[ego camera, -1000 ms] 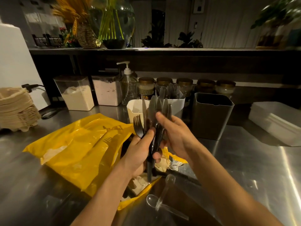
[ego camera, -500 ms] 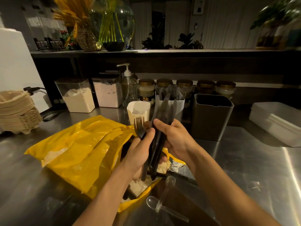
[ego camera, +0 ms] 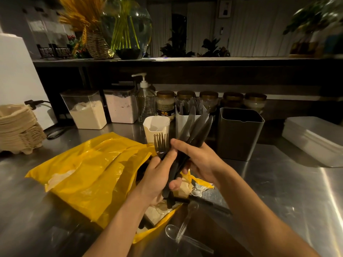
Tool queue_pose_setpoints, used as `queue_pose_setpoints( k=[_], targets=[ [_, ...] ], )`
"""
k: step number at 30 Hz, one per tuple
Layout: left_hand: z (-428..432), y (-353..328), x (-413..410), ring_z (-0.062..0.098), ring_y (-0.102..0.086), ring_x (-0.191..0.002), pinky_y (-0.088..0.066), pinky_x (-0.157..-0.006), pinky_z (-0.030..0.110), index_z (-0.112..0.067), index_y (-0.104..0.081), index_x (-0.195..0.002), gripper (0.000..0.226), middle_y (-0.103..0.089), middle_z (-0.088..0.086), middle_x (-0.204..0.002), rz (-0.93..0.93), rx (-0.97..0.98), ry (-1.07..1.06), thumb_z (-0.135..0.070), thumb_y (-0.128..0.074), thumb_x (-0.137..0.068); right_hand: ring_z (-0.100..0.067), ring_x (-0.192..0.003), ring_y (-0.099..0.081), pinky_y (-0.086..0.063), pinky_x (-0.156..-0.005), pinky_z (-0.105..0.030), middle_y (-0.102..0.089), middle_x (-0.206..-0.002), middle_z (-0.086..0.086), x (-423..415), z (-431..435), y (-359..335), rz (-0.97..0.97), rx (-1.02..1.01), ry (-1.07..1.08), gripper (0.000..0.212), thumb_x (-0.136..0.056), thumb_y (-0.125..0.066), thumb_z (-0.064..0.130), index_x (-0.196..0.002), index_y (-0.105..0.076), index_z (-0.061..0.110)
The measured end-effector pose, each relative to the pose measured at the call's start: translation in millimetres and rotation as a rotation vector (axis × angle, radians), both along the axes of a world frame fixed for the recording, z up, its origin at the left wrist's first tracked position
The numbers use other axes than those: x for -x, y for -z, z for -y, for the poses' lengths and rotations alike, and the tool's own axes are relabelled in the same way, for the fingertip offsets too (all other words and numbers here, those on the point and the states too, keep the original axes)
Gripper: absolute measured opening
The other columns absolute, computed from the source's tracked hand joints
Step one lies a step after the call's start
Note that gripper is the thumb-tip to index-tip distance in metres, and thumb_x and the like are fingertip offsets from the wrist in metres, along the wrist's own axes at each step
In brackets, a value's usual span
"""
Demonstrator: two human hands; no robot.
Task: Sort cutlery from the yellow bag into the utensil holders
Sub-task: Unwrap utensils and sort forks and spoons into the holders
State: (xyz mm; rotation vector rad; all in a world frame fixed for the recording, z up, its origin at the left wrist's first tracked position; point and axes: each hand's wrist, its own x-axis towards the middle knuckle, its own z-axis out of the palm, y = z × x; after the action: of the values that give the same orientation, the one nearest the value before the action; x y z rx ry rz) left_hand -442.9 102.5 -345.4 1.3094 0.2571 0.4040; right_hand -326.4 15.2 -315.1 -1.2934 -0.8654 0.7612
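Bench [ego camera: 278,191]: brushed steel, dim light.

Left hand [ego camera: 159,175]: closed round the lower handles of a bunch of black cutlery. The black plastic forks [ego camera: 161,145] are pinned under the thumb, tines upright.

Right hand [ego camera: 198,160]: closed on the black plastic knives [ego camera: 196,127] just above the left hand. The blades are fanned and tilted toward the far right. Both hands are held above the bench, over the mouth of the bag.

Crumpled yellow plastic bag [ego camera: 89,173]: laid flat on the bench, left of the hands, mouth toward the right. Pale paper and dark cutlery are seen inside the opening.

Holders, far side of the hands, in a row:
- small white plastic cup [ego camera: 156,127], left; contents cannot be made out.
- white rectangular holder [ego camera: 182,121], middle, partly hidden by the knives; black cutlery is stood in it.
- grey square bin [ego camera: 239,134], right; its inside is dark.

Two clear plastic spoons [ego camera: 172,231] are crossed on the bench near the bag's mouth. One black utensil [ego camera: 209,203] is laid flat just beyond them.

Further off: stacked brown pulp trays [ego camera: 18,130] far left, and stacked white lidded containers [ego camera: 313,138] far right.
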Motion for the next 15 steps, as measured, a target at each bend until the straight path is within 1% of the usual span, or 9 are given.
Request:
queue_pose_setpoints(
  k=[3,5,6,7,8,10,12,14,15],
  targets=[
    [1.5,3.8,-3.7,0.024,-0.056,-0.052,-0.049,-0.052,0.032,-0.005,-0.069,-0.109,0.050,-0.071,0.022,-0.090,-0.021,-0.003,-0.026,-0.047,-0.043,-0.102,-0.019,-0.059,-0.060,-0.046,-0.046,-0.022,-0.060,-0.082,-0.018,-12.0,10.5,-13.2,0.145,-0.004,-0.034,0.026,-0.100,-0.062,0.020,-0.095,-0.061,-0.005],
    [0.2,5.1,-5.8,0.029,-0.066,-0.061,-0.055,-0.071,0.045,-0.010,-0.072,-0.108,0.050,-0.075,0.021,-0.096,-0.056,-0.022,-0.066,-0.047,-0.038,-0.104,-0.011,-0.060,-0.060,-0.044,-0.049,-0.018,-0.061,-0.080,-0.011,-21.3,17.1,-24.1,0.127,-0.040,0.083,0.020,-0.098,-0.063,0.020,-0.091,-0.060,0.001],
    [-0.9,5.6,-6.5,0.029,-0.068,-0.062,-0.055,-0.075,0.047,-0.011,-0.071,-0.108,0.051,-0.075,0.020,-0.096,-0.075,-0.027,-0.088,-0.047,-0.036,-0.105,-0.009,-0.060,-0.058,-0.043,-0.050,-0.018,-0.062,-0.079,-0.007,-27.3,20.0,-28.3,0.093,-0.050,0.168,0.018,-0.097,-0.064,0.022,-0.090,-0.061,0.005],
    [-2.1,5.6,-6.4,0.027,-0.068,-0.060,-0.055,-0.072,0.044,-0.012,-0.071,-0.107,0.051,-0.076,0.018,-0.093,-0.082,-0.033,-0.117,-0.048,-0.035,-0.105,-0.009,-0.061,-0.056,-0.042,-0.051,-0.019,-0.064,-0.078,-0.004,-32.5,21.9,-33.5,0.068,-0.057,0.239,0.017,-0.096,-0.065,0.024,-0.090,-0.061,0.008],
    [-2.8,5.6,-6.3,0.023,-0.064,-0.055,-0.054,-0.063,0.037,-0.012,-0.069,-0.106,0.050,-0.076,0.016,-0.086,-0.083,-0.043,-0.151,-0.049,-0.035,-0.105,-0.011,-0.063,-0.056,-0.043,-0.054,-0.020,-0.066,-0.078,-0.002,-38.1,22.8,-38.9,0.062,-0.063,0.305,0.017,-0.095,-0.067,0.026,-0.093,-0.062,0.010],
    [-4.7,5.8,-6.2,0.015,-0.046,-0.044,-0.037,-0.044,0.025,-0.010,-0.067,-0.105,0.050,-0.064,0.010,-0.065,-0.078,-0.069,-0.210,-0.048,-0.036,-0.104,-0.011,-0.068,-0.060,-0.047,-0.054,-0.019,-0.069,-0.082,0.000,-48.8,20.4,-53.1,0.124,-0.092,0.437,0.018,-0.094,-0.069,0.029,-0.099,-0.060,0.013],
    [-6.3,7.7,-7.6,0.011,-0.032,-0.042,-0.025,-0.041,0.023,-0.007,-0.067,-0.103,0.049,-0.046,0.004,-0.057,-0.053,-0.060,-0.224,-0.047,-0.038,-0.104,-0.011,-0.077,-0.066,-0.054,-0.063,-0.021,-0.066,-0.090,0.000,-62.8,10.6,-72.3,0.189,-0.161,0.593,0.019,-0.093,-0.072,0.029,-0.098,-0.056,0.019],
    [-7.7,8.1,-8.8,0.010,-0.029,-0.042,-0.020,-0.041,0.023,-0.007,-0.068,-0.097,0.048,-0.039,0.000,-0.056,-0.040,-0.019,-0.215,-0.046,-0.041,-0.103,-0.011,-0.087,-0.068,-0.058,-0.078,-0.026,-0.064,-0.092,0.004,-76.6,-3.0,-96.6,0.308,-0.229,0.738,0.020,-0.093,-0.072,0.029,-0.089,-0.052,0.028],
    [-8.8,8.3,-9.4,0.009,-0.028,-0.042,-0.018,-0.042,0.022,-0.008,-0.068,-0.095,0.047,-0.038,-0.001,-0.055,-0.036,0.000,-0.209,-0.046,-0.042,-0.103,-0.008,-0.086,-0.068,-0.058,-0.081,-0.026,-0.064,-0.089,0.007,-82.3,-10.8,-108.7,0.406,-0.253,0.777,0.020,-0.094,-0.071,0.029,-0.085,-0.053,0.029]
  ],
)
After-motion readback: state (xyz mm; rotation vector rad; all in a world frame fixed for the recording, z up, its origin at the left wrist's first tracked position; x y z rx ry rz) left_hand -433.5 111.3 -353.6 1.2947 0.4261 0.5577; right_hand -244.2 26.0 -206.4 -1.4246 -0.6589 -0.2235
